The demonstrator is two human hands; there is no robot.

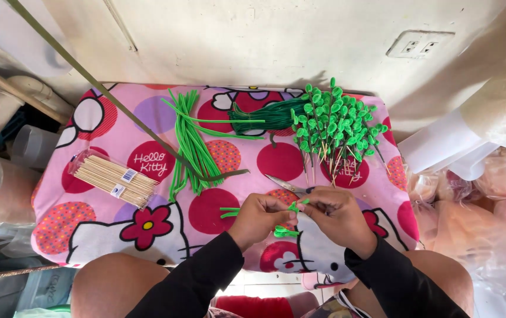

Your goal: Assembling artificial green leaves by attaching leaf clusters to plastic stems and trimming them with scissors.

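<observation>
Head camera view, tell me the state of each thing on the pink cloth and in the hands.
Left hand: pinching green stem.
Right hand: pinching green stem.
Green stem: held between both hands.
Skewer pack: lying flat.
Scissors: lying on cloth.
Finished leaf sticks: piled.
Green stems: loose bundle.

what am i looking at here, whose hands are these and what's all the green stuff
This is one picture from a camera worn on a person's head, looking down at their own lap. No machine is involved. The left hand and right hand, in black sleeves, pinch a short bent piece of green fuzzy wire together. In front lies a pink cartoon-print cloth. On it are a clear packet of thin wooden skewers, a loose bundle of long green fuzzy wires, a dark green coil of cord, a heap of finished sticks with small green wire leaves, and small metal scissors.
</observation>
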